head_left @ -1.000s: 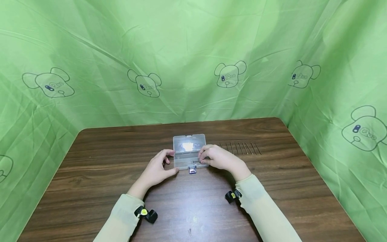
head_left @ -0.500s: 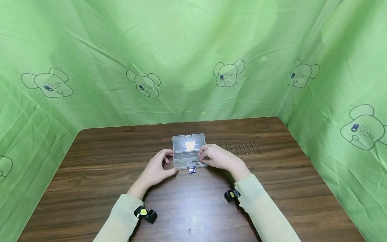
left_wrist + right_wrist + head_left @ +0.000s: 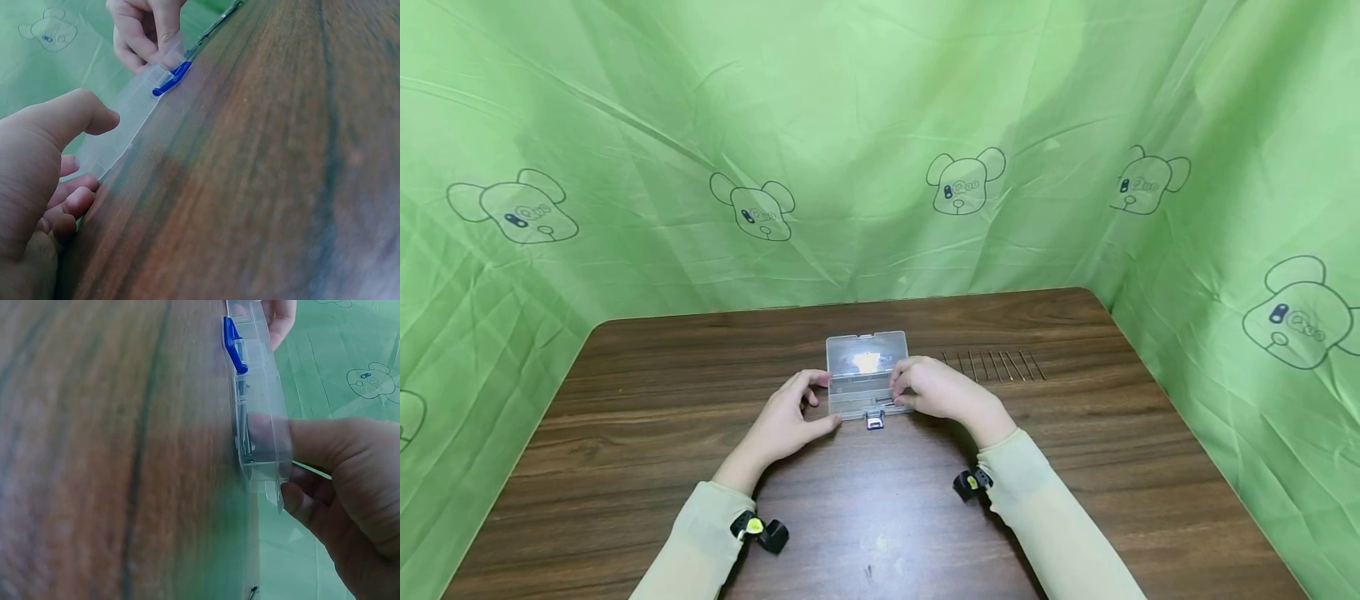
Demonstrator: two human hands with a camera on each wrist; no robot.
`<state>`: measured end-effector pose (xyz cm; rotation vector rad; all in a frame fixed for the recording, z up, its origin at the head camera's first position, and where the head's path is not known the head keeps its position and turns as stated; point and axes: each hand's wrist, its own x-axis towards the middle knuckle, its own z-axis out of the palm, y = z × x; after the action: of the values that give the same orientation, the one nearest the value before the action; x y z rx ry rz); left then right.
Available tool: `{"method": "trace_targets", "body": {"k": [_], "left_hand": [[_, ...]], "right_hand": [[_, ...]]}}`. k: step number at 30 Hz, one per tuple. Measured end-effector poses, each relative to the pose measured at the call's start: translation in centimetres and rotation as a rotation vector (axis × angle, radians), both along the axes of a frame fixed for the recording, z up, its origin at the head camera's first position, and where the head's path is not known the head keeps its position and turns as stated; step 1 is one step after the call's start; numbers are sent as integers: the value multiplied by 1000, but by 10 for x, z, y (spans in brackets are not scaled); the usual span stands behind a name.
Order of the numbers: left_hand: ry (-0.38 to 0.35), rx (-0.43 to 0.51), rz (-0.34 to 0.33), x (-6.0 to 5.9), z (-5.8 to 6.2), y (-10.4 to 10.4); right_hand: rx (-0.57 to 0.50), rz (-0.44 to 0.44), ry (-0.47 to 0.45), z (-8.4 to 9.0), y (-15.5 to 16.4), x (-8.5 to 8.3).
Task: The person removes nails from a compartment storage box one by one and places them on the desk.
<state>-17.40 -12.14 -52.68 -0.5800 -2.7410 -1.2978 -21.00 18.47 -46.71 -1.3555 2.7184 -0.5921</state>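
Note:
A clear plastic box point(image 3: 859, 398) with a blue latch point(image 3: 875, 422) lies open at the table's middle, its lid point(image 3: 867, 354) folded back. My left hand point(image 3: 786, 421) holds the box's left end, thumb at the front corner and fingers curled behind. My right hand point(image 3: 940, 390) grips the right end. In the right wrist view its thumb point(image 3: 275, 437) presses the clear wall beside thin metal pins point(image 3: 245, 440) lying inside the box point(image 3: 253, 394). The left wrist view shows the left thumb point(image 3: 75, 115), the box point(image 3: 125, 119), the latch point(image 3: 172, 78) and the right hand point(image 3: 144, 31).
A row of several thin metal pins point(image 3: 995, 366) lies on the dark wooden table point(image 3: 880, 517) just right of the box. Green cloth point(image 3: 850, 167) printed with bear heads walls the back and both sides. Small black cameras point(image 3: 762, 532) sit on both wrists.
Both hands stay at the box's ends with barely any movement. The box has not shifted on the table.

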Motion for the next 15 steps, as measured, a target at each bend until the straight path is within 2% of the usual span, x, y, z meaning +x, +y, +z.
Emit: {"method": "trace_targets", "body": {"k": [3,7,15], "left_hand": [[2,0,-2,0,0,0],[5,5,-5,0,0,0],[9,10,-8,-1,-1,0]], "right_hand": [[18,11,12,0,1,0],[13,13,-18,-1,3,-1],[-106,28,-128,-7,11,-8]]}}
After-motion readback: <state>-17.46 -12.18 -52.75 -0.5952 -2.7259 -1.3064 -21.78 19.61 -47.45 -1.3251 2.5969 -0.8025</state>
